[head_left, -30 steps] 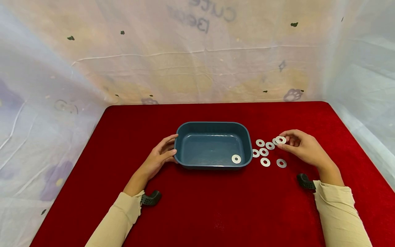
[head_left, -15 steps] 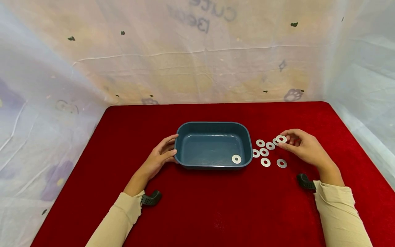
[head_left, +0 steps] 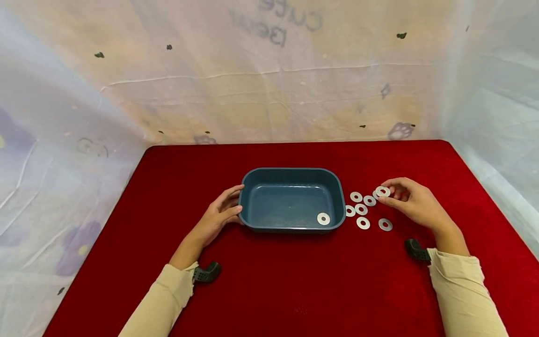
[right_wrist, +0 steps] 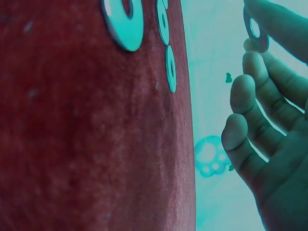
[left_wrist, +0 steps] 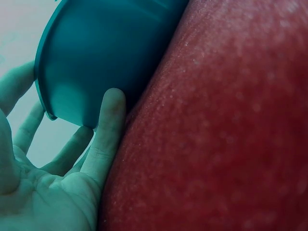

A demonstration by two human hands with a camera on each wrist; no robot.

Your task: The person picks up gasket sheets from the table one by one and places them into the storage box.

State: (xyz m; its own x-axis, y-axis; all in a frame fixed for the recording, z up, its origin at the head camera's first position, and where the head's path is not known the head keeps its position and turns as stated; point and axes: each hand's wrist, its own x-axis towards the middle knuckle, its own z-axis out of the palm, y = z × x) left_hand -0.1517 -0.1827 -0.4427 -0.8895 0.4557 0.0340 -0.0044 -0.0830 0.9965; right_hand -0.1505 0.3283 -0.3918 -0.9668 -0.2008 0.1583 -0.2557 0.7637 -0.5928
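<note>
Between the thumb and finger of my right hand (head_left: 410, 201) a flat metal washer (head_left: 382, 191) is pinched, raised off the cloth in the right wrist view. Just behind it another washer (head_left: 375, 194) shows partly hidden. My left hand (head_left: 216, 217) rests its spread fingers and thumb against the left end of a dark blue rectangular plastic bin (head_left: 294, 230). In the left wrist view these fingers are fairly straight, with fingertips on the bin wall (left_wrist: 91, 62). Inside the bin, one washer (head_left: 323, 218) lies flat near the front right corner.
Several more washers lie on the red cloth (head_left: 269, 281) right of the bin, including a washer (head_left: 363, 223) near the front and a washer (head_left: 385, 224) a little apart. A patterned sheet (head_left: 269, 93) hangs behind the table. Black wrist mounts stick out at both cuffs.
Hardly anything differs: the right hand keeps the washer in nearly the same spot, and the left hand stays at the bin. The head view has tilted slightly.
</note>
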